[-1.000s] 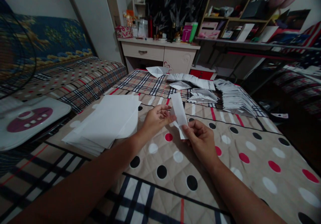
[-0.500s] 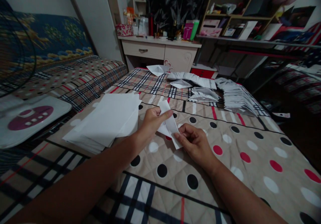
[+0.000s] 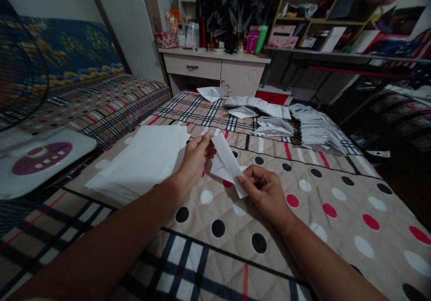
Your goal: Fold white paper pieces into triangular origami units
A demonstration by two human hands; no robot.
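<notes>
Through the head camera I have the folded paper (image 3: 226,156) slanting between my two hands, just above the quilted cover (image 3: 232,242). The right hand (image 3: 267,191) pinches its lower end, thumb on the near face, the other fingers curled in behind with no gap I can see. At the upper end, the left hand (image 3: 195,159) has thumb and forefinger nearly together at the paper's edge; I cannot tell whether they grip it or only touch it. A loose flap shows below the long folded strip, between the two sets of fingertips. Just left of the left fingers I see the stack of white sheets (image 3: 144,155), its edges uneven, partly behind that forearm. Beyond the right fingers, farther from me, lie a few pointed folded papers (image 3: 274,127), and to their right a long packed row of folded papers (image 3: 318,132). Well past both hands' fingers stands the white dresser (image 3: 193,69), with bottles and boxes along its top.
</notes>
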